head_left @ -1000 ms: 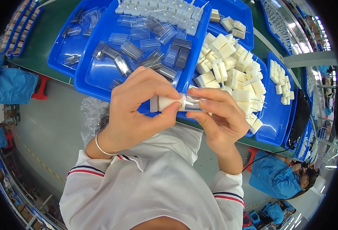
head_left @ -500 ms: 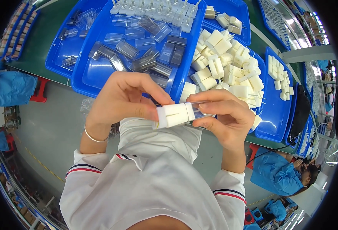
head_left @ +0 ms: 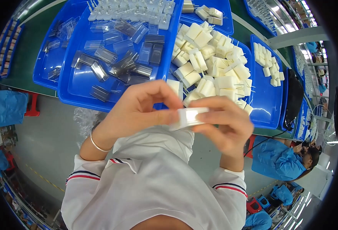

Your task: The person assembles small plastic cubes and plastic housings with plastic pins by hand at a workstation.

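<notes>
Between both hands, in front of my body, is a cream-white block in a clear plastic sleeve, blurred and shining with glare. My left hand pinches its left end between thumb and forefinger. The fingers and thumb of my right hand close around the right end and hide it. Beyond my left hand, a blue tray holds loose clear plastic sleeves and rows of white pieces with pins. Past my right hand lies a heap of cream-white blocks with thin wires in another blue tray.
At the right, a blue tray contains more cream blocks, with a black object beside it. Co-workers in blue sit at the right. Red stools stand near the bench, and crumpled clear plastic lies below its edge.
My right hand has come closer to my left, and the clear sleeve that stuck out to the right now sits further over the block. The view has shifted slightly.
</notes>
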`<act>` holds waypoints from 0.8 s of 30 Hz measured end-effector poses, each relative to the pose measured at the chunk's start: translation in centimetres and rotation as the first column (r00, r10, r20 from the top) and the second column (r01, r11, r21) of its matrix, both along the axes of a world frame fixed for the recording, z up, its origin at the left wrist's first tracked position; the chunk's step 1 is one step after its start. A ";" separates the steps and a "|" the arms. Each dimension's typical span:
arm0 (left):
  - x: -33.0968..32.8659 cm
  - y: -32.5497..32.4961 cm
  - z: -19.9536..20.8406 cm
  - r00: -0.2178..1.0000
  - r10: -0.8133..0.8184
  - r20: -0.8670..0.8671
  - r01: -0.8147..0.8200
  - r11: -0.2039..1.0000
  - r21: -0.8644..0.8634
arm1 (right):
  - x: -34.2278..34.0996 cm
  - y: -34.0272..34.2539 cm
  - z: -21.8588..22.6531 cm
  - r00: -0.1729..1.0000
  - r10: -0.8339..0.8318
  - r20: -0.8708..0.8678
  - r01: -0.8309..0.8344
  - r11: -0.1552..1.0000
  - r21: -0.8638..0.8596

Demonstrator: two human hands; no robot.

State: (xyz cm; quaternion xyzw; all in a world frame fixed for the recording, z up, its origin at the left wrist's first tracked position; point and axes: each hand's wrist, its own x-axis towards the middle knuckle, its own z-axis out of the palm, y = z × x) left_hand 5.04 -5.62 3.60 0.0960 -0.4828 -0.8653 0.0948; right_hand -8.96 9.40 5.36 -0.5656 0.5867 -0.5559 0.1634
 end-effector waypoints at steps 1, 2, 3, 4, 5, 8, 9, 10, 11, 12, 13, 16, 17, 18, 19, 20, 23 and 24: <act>-0.4 0.5 0.6 0.996 0.040 0.085 -0.043 0.999 0.033 | -1.0 0.4 0.2 0.999 -0.015 -0.030 0.015 1.000 -0.026; -1.0 0.9 0.6 0.991 0.133 0.027 -0.132 0.991 -0.034 | -1.7 0.6 0.3 0.988 -0.111 0.110 0.122 0.987 -0.107; -1.6 1.1 0.4 0.993 0.113 0.020 -0.113 0.993 -0.032 | -2.5 1.2 0.5 0.946 -0.205 0.251 0.253 0.951 -0.175; -2.3 0.8 -0.1 0.960 0.254 -0.118 -0.279 0.833 -0.477 | -4.0 1.7 1.0 0.898 -0.348 0.270 0.393 0.910 -0.131; -3.0 0.4 -0.7 0.900 0.309 -0.308 -0.425 0.460 -0.779 | -5.6 2.1 1.6 0.829 -0.483 0.281 0.523 0.848 -0.086; -5.1 0.0 -0.7 0.902 0.191 -0.386 -0.374 -0.098 -0.922 | -9.6 0.8 2.5 0.776 -0.536 0.333 0.594 0.798 -0.101; -6.0 -0.1 -0.7 0.914 0.187 -0.360 -0.287 -0.328 -0.900 | -10.8 -0.1 2.5 0.779 -0.544 0.313 0.579 0.815 -0.022; -6.6 -0.1 -0.8 0.930 0.204 -0.307 -0.228 -0.335 -0.914 | -11.8 -0.8 2.8 0.782 -0.552 0.289 0.561 0.826 0.059; -7.2 -0.3 -0.6 0.925 0.216 -0.314 -0.232 -0.337 -0.913 | -12.9 -1.8 2.8 0.803 -0.552 0.225 0.537 0.834 0.131; -7.7 -0.2 -0.3 0.943 0.172 -0.286 -0.211 -0.357 -0.910 | -13.7 -2.6 2.7 0.821 -0.531 0.210 0.509 0.847 0.152; -8.2 -0.4 0.0 0.956 0.131 -0.263 -0.195 -0.389 -0.900 | -14.5 -3.9 2.6 0.842 -0.504 0.195 0.479 0.863 0.162; -8.6 -0.5 -0.2 0.983 0.148 -0.106 -0.045 -0.365 -0.930 | -17.6 -7.3 1.0 0.846 -0.519 0.122 0.484 0.844 0.233; -8.2 -0.6 -0.1 0.980 0.170 -0.108 -0.037 -0.376 -0.926 | -18.1 -8.3 0.7 0.858 -0.498 0.127 0.464 0.857 0.223; -7.7 -0.5 -0.1 0.973 0.140 -0.182 -0.133 -0.303 -0.944 | -18.5 -9.3 0.3 0.837 -0.533 0.125 0.483 0.827 0.288; -7.0 -0.3 0.0 0.959 0.109 -0.261 -0.232 -0.225 -0.946 | -19.0 -9.9 -0.1 0.811 -0.573 0.117 0.506 0.788 0.350; -6.1 -0.4 0.3 0.951 0.103 -0.290 -0.265 -0.202 -0.943 | -20.1 -10.5 -0.9 0.827 -0.557 0.071 0.498 0.787 0.364; -3.4 -0.8 0.6 0.886 0.216 -0.409 -0.433 0.072 -0.899 | -18.9 -12.5 -1.6 0.542 -0.422 -0.727 0.634 0.773 0.024; -2.2 -1.0 0.4 0.875 0.298 -0.382 -0.447 0.190 -0.874 | -16.9 -13.4 -1.0 0.592 -0.374 -0.714 0.513 0.858 -0.024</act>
